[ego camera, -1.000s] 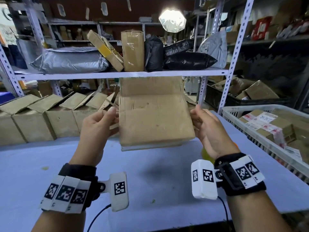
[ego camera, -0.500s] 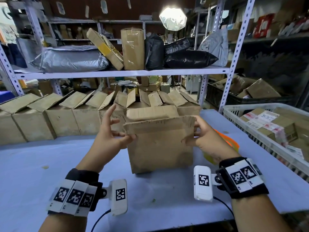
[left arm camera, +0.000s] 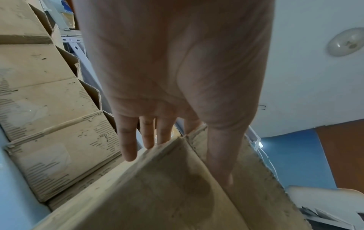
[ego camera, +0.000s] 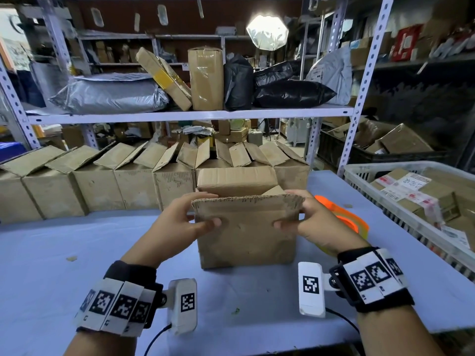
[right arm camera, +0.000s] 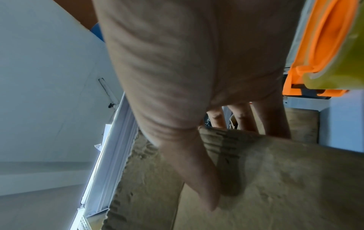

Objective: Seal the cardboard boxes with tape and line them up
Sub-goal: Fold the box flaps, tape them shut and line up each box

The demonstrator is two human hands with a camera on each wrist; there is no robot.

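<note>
Flaps being folded on the open brown cardboard box (ego camera: 246,237), centre frame on the blue bench (ego camera: 77,253).
Left hand (ego camera: 177,222) and right hand (ego camera: 316,222) each pinch the near flap's corners; fold it level before reaching for the orange tape dispenser (ego camera: 341,214).

Blue table (ego camera: 77,247): single box (ego camera: 246,240), box row (ego camera: 102,188) behind, orange tape dispenser (ego camera: 341,217), white basket (ego camera: 411,227).

Bare forearms, no sleeves. Black strap on each wrist, wrapped with white panels printed with black square code markers. White rounded camera block (ego camera: 183,305) bracketed inboard of left strap, matching block (ego camera: 311,289) on right; one marker and one black cable each.
</note>
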